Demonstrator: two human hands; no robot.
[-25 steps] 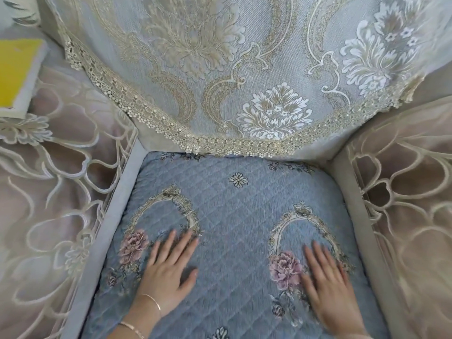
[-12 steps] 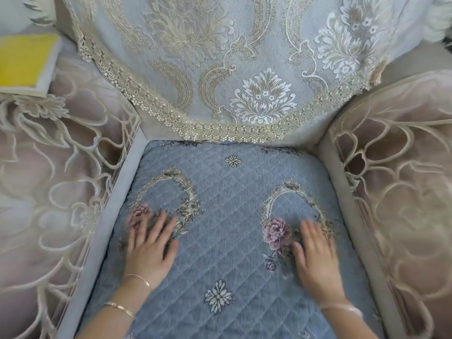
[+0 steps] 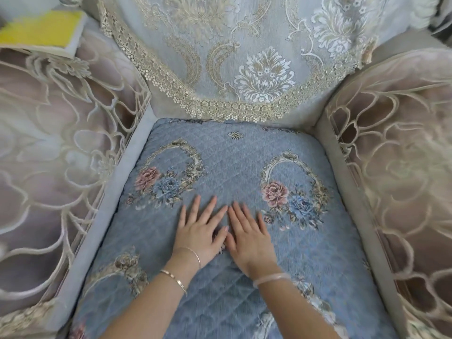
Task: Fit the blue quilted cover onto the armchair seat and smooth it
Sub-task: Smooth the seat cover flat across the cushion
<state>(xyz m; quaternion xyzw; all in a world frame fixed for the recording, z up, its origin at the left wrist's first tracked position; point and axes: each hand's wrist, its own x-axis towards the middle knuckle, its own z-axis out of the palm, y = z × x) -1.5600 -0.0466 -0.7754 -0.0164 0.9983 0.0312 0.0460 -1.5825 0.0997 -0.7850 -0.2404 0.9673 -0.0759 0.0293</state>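
Observation:
The blue quilted cover [image 3: 234,162], with embroidered oval floral wreaths, lies spread over the armchair seat between the two armrests. My left hand [image 3: 199,231] lies flat on the cover's middle, fingers straight and spread. My right hand [image 3: 249,234] lies flat right beside it, fingers straight, thumbs nearly touching. Both palms press down on the fabric. The cover's back edge meets the lace hem of the backrest drape [image 3: 244,110].
The padded armrests at the left [image 3: 56,152] and right [image 3: 401,167] carry cream lace covers. A grey-blue damask drape [image 3: 244,52] hangs over the backrest. A yellow book-like object [image 3: 41,29] rests on the upper left armrest.
Both hands have slid inward from the outer wreaths to the middle of the cover, now side by side. The view has pulled back, showing more of the seat.

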